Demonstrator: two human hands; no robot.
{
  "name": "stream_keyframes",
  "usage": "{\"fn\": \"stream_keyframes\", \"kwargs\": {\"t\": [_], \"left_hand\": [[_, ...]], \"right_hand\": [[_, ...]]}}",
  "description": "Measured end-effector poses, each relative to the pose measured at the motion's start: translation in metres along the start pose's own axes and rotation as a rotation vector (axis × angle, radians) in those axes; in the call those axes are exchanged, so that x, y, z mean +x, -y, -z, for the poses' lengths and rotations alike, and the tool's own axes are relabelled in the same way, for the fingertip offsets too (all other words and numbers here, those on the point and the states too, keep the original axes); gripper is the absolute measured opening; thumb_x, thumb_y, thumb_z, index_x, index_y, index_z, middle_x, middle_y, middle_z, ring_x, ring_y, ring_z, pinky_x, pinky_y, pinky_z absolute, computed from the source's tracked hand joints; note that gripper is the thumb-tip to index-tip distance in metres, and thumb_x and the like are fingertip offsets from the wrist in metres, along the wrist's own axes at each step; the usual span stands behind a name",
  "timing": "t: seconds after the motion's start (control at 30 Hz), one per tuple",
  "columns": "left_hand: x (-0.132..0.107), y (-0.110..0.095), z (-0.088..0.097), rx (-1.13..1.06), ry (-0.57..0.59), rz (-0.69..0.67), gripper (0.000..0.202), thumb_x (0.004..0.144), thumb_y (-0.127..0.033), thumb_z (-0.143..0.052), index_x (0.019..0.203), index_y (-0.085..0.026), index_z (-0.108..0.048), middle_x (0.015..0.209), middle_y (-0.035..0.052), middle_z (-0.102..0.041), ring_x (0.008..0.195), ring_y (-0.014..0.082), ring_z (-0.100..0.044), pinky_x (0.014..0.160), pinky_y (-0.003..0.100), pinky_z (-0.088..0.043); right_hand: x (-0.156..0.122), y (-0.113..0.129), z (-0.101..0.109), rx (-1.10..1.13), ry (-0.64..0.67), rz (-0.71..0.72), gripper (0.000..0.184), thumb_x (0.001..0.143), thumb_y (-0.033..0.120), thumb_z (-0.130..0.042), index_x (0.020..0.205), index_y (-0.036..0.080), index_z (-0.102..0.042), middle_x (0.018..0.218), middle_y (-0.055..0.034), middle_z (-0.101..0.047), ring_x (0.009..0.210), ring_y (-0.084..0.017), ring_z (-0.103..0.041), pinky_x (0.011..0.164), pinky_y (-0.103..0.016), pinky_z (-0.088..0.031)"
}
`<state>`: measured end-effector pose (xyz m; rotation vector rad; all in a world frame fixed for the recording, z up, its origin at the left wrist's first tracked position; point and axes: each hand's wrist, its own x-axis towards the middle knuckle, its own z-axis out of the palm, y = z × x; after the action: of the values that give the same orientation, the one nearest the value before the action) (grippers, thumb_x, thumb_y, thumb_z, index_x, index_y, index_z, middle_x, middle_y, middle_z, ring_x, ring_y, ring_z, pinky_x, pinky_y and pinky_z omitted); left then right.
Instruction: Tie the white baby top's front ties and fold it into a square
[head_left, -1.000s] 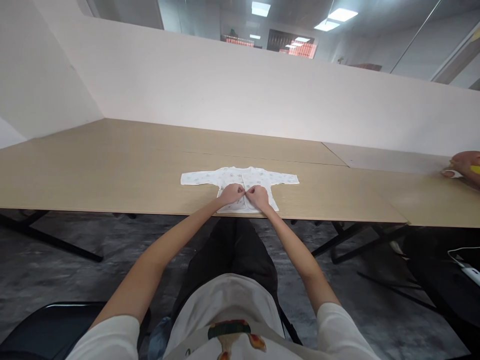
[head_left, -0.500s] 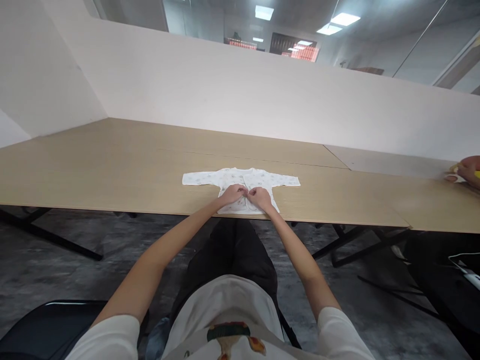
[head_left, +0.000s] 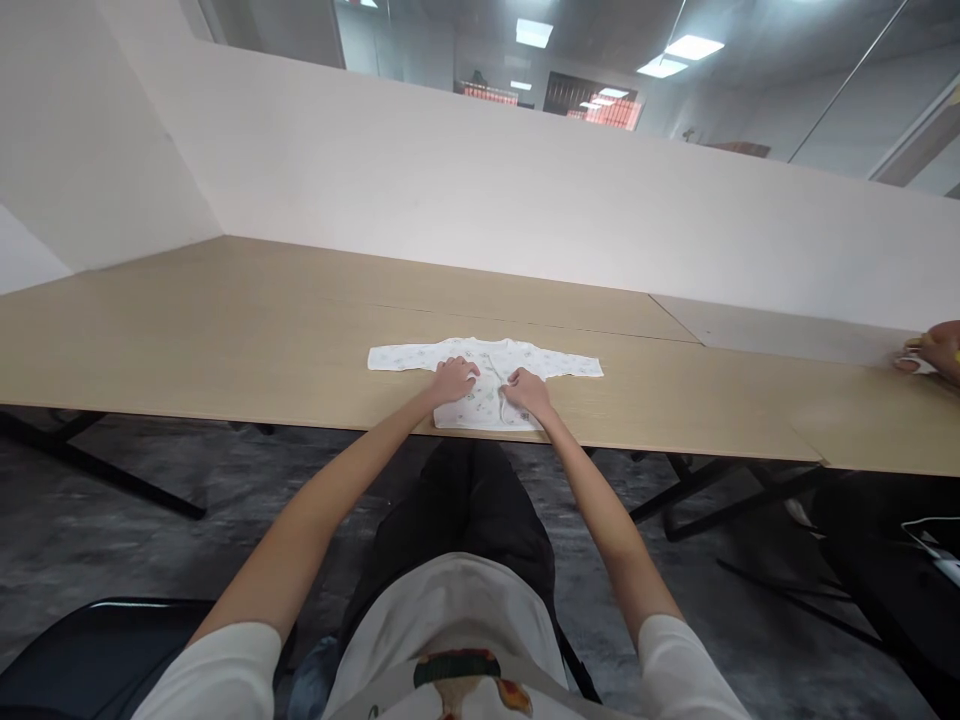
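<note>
A small white baby shirt (head_left: 487, 405) with a faint print lies spread on the table, sleeves stretched out to both sides and its hem close to the near edge. My left hand (head_left: 454, 380) rests on the left side of its chest, fingers apart and slightly bent. Closer to the front opening, my right hand (head_left: 527, 391) has its thumb and fingers pinched on the edge of the shirt's front, which is lifted a little. Part of the right side of the shirt is covered by that hand.
The long wooden table (head_left: 262, 330) runs along a white half wall (head_left: 450, 180) with glass above. Another person's hand (head_left: 941, 350) is at the far right. A black chair (head_left: 105, 650) stands at lower left, and a dark seat (head_left: 885, 570) with a white cable at right.
My hands were together at the shirt's middle; they have moved apart. The left hand has let go and shifted left and up, while the right has moved slightly right with the front edge.
</note>
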<state>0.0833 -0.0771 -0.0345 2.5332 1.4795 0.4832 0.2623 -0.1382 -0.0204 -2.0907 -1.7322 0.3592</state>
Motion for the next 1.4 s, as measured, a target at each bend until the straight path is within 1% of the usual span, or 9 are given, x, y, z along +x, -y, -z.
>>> {"fn": "stream_keyframes", "kwargs": {"t": [0.1,0.23,0.37,0.5,0.63,0.83,1.07,1.27,1.4], "left_hand": [[0.025,-0.003,0.007,-0.051,0.045,0.07,0.026,0.079,-0.018,-0.05,0.091,-0.02,-0.073,0.103,0.0085,-0.071,0.101,0.0257,-0.061,0.093,0.038,-0.043],[0.054,-0.009,0.013,-0.085,0.024,0.115,0.024,0.076,-0.015,-0.054,0.089,-0.019,-0.074,0.101,0.0087,-0.073,0.095,0.0234,-0.065,0.086,0.032,-0.046],[0.07,-0.019,0.008,-0.172,-0.014,0.194,0.028,0.075,-0.012,-0.057,0.098,-0.02,-0.073,0.109,0.0089,-0.071,0.101,0.0228,-0.064,0.088,0.031,-0.047],[0.068,-0.027,-0.008,-0.212,-0.062,0.309,0.031,0.08,-0.016,-0.055,0.106,-0.018,-0.071,0.111,0.0131,-0.07,0.102,0.0244,-0.064,0.086,0.032,-0.048],[0.061,-0.029,-0.023,-0.127,-0.139,0.305,0.033,0.088,-0.021,-0.047,0.11,-0.018,-0.072,0.108,0.0154,-0.07,0.099,0.0256,-0.064,0.083,0.034,-0.049],[0.067,-0.022,-0.03,-0.088,-0.135,0.239,0.031,0.09,-0.029,-0.05,0.108,-0.021,-0.073,0.105,0.0122,-0.07,0.098,0.0253,-0.063,0.085,0.036,-0.048],[0.069,-0.021,-0.03,-0.072,-0.175,0.169,0.027,0.09,-0.026,-0.052,0.105,-0.019,-0.072,0.112,0.0135,-0.066,0.106,0.0254,-0.06,0.091,0.035,-0.045],[0.067,-0.017,-0.031,-0.236,-0.207,0.176,0.022,0.087,-0.021,-0.052,0.096,-0.021,-0.072,0.1,0.0068,-0.072,0.099,0.0208,-0.063,0.091,0.031,-0.045],[0.067,-0.013,-0.035,-0.368,-0.25,0.193,0.02,0.087,-0.024,-0.054,0.098,-0.021,-0.07,0.099,0.0043,-0.073,0.094,0.0179,-0.064,0.088,0.029,-0.046]], "right_hand": [[0.015,0.016,-0.004,-0.023,0.026,-0.012,0.042,0.078,0.039,-0.059,0.114,0.017,-0.058,0.118,-0.0129,-0.064,0.106,-0.028,-0.06,0.088,-0.038,-0.045],[0.045,0.036,-0.015,-0.065,0.006,-0.048,0.051,0.082,0.048,-0.055,0.12,0.014,-0.055,0.127,-0.0178,-0.056,0.118,-0.033,-0.053,0.098,-0.049,-0.039],[0.07,0.042,-0.025,-0.106,-0.028,-0.066,0.042,0.086,0.039,-0.054,0.118,0.011,-0.057,0.124,-0.0199,-0.056,0.117,-0.032,-0.053,0.096,-0.044,-0.042],[0.077,0.032,-0.032,-0.033,-0.056,-0.063,0.027,0.084,0.022,-0.052,0.105,0.012,-0.065,0.113,-0.0174,-0.064,0.104,-0.026,-0.06,0.085,-0.032,-0.046],[0.076,0.018,-0.036,0.067,-0.124,-0.005,0.031,0.083,0.014,-0.047,0.105,0.015,-0.069,0.109,-0.0113,-0.068,0.1,-0.02,-0.062,0.083,-0.025,-0.045],[0.076,0.011,-0.039,0.125,-0.156,0.015,0.039,0.083,0.012,-0.044,0.112,0.019,-0.069,0.111,-0.0062,-0.07,0.102,-0.017,-0.062,0.084,-0.022,-0.044],[0.075,0.016,-0.038,0.151,-0.168,-0.021,0.036,0.089,0.018,-0.042,0.114,0.02,-0.069,0.112,-0.0064,-0.07,0.104,-0.018,-0.062,0.087,-0.023,-0.043],[0.072,0.013,-0.039,0.204,-0.204,0.002,0.036,0.09,0.018,-0.042,0.114,0.018,-0.068,0.114,-0.0064,-0.069,0.104,-0.017,-0.062,0.091,-0.023,-0.042],[0.071,0.01,-0.04,0.23,-0.211,0.047,0.036,0.089,0.018,-0.042,0.113,0.018,-0.068,0.113,-0.0057,-0.07,0.101,-0.017,-0.063,0.09,-0.023,-0.042]]}}
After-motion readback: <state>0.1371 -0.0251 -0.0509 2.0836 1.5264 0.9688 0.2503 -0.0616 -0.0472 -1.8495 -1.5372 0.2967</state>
